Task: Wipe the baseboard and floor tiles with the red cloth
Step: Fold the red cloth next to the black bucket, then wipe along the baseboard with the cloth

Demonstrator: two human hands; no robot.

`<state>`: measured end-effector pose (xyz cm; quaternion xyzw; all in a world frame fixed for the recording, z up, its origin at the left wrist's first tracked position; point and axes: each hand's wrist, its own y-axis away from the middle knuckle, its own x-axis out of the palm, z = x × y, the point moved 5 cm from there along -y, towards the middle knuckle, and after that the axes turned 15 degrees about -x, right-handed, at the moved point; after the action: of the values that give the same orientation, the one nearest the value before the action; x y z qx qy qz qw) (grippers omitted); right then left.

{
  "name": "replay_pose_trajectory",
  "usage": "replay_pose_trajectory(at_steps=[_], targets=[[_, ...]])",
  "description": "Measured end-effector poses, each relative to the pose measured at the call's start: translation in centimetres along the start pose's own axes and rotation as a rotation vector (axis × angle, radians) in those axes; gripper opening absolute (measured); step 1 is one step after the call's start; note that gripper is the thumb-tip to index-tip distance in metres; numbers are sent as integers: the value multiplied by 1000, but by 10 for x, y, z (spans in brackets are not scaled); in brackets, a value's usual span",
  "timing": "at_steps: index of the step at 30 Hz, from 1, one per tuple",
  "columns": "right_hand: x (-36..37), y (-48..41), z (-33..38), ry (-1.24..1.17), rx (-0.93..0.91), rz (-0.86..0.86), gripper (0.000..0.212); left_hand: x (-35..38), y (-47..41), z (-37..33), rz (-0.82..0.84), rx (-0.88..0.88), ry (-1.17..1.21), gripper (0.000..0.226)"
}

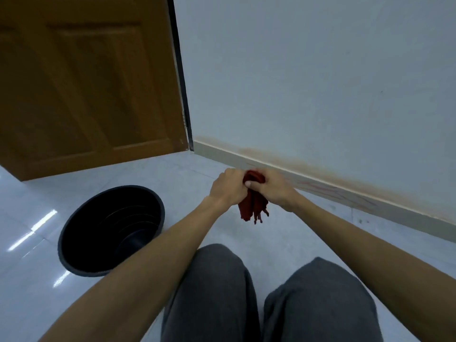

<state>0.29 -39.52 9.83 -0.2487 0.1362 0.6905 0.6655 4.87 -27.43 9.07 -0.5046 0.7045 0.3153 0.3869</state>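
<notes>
The red cloth [254, 206] is bunched up between both hands, held above the floor tiles [177, 178] just in front of the baseboard [345, 196]. My left hand [228, 187] grips its left side, fingers curled around it. My right hand [272, 187] grips the right side, thumb over the top. The cloth's lower end hangs down below the hands with a frayed edge. The pale baseboard runs along the wall from the door corner to the right and carries reddish marks and a brownish stain above it.
A black bucket [74, 218] stands on the tiles to the left of my arms. A brown wooden door [86, 82] fills the upper left. My knees in grey trousers [271, 299] are at the bottom. The pale wall [320, 70] rises behind the baseboard.
</notes>
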Motion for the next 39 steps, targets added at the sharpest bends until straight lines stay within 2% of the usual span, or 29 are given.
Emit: replay_pose_trajectory(at_steps=[5, 8, 11, 13, 16, 17, 19, 20, 22, 24, 27, 29, 32, 36, 39], targets=[[13, -36, -79, -113, 151, -1, 16, 54, -52, 33, -13, -124, 163, 15], [20, -77, -141, -63, 206, 71, 21, 99, -104, 58, 60, -187, 189, 17], [23, -130, -206, 66, 178, 113, 23, 149, -153, 87, 91, -206, 209, 32], [24, -162, -238, 222, 71, 150, 26, 181, -176, 110, 82, -249, 225, 48], [18, -197, -254, 344, -150, 90, 29, 230, -193, 144, 95, -262, 107, 51], [16, -209, -254, 427, -294, 56, 26, 245, -195, 154, 88, -254, 73, 48], [23, -235, -262, 740, -652, 79, 29, 270, -199, 173, 45, -246, 58, 41], [31, -248, -277, 922, -816, 143, 35, 280, -202, 182, 7, -249, 60, 38], [50, -270, -329, 1247, -1031, 419, 42, 293, -208, 195, -55, -249, 46, 36], [57, -287, -378, 1509, -1029, 723, 46, 305, -216, 207, -106, -236, 24, 40], [58, -304, -422, 1665, -980, 927, 46, 325, -223, 222, -124, -223, 11, 51], [63, -313, -428, 1713, -1059, 944, 33, 333, -227, 228, -139, -229, -2, 53], [70, -331, -429, 1738, -1170, 867, 50, 337, -227, 228, -158, -237, -30, 53], [85, -352, -417, 1825, -1230, 928, 39, 339, -228, 230, -156, -221, -69, 54], [92, -357, -418, 1851, -1325, 977, 45, 342, -228, 230, -153, -216, -73, 55]])
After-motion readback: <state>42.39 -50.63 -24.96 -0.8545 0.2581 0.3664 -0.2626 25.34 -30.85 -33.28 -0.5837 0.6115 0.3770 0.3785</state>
